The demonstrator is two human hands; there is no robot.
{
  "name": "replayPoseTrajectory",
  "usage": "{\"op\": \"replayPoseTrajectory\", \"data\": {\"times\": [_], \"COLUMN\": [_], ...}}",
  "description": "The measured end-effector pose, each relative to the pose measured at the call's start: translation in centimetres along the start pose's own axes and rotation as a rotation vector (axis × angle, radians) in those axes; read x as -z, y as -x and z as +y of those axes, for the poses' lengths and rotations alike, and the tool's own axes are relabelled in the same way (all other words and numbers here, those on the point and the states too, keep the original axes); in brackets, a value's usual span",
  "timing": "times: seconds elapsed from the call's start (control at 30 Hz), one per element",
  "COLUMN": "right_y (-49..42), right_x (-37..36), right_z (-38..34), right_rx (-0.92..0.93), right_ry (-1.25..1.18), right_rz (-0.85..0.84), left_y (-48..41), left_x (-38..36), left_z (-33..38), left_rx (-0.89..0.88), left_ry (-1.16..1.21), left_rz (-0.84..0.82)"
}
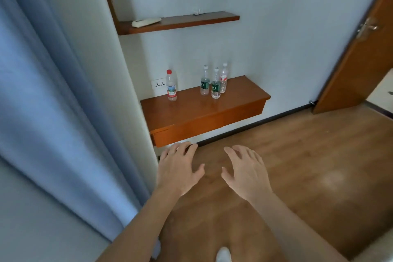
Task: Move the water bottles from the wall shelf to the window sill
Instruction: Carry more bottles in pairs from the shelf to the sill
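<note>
Several clear water bottles stand upright on the lower wooden wall shelf (191, 112). A red-capped bottle (171, 85) stands alone at the left by a wall socket. Two green-labelled bottles (204, 81) (215, 84) and a red-labelled bottle (223, 78) stand grouped at the right. My left hand (178, 168) and my right hand (246, 171) hover palm down in front of and below the shelf, fingers spread, holding nothing. The window sill is out of view.
A blue curtain (53, 112) hangs along the left. An upper wooden shelf (191, 20) carries a white remote (146, 22). A brown door (359, 59) stands ajar at the right. Wood floor (297, 155) stretches below, and a white shoe tip (223, 254) shows at the bottom.
</note>
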State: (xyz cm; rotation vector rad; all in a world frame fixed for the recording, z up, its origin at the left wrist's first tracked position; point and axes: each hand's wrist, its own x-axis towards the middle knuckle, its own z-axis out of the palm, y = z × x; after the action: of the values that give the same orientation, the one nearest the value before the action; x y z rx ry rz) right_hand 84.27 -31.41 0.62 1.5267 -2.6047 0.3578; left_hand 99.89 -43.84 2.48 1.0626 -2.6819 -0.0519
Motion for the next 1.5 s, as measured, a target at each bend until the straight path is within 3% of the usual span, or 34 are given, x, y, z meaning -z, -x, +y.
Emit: {"op": "replayPoseTrajectory", "data": {"times": [0.63,1.33,1.5], "right_y": [-31.2,-55.0,-62.2], "right_x": [-3.9,-11.7,-15.5], "right_z": [18.7,28.9,30.4], "right_rx": [-0.129,-0.034,0.057], "right_ry": [-0.019,-0.069,-0.093], "right_rz": [0.046,-0.011,-0.026], "left_y": [-35.0,-55.4,-59.0], "left_x": [-9.4,-19.3,-22.4], "left_z": [6.3,4.0,2.1], "left_rx": [-0.093,0.059,0.216], "left_ry": [-0.004,-0.033,-0.004], "left_rz": [0.018,0.025,0.007]}}
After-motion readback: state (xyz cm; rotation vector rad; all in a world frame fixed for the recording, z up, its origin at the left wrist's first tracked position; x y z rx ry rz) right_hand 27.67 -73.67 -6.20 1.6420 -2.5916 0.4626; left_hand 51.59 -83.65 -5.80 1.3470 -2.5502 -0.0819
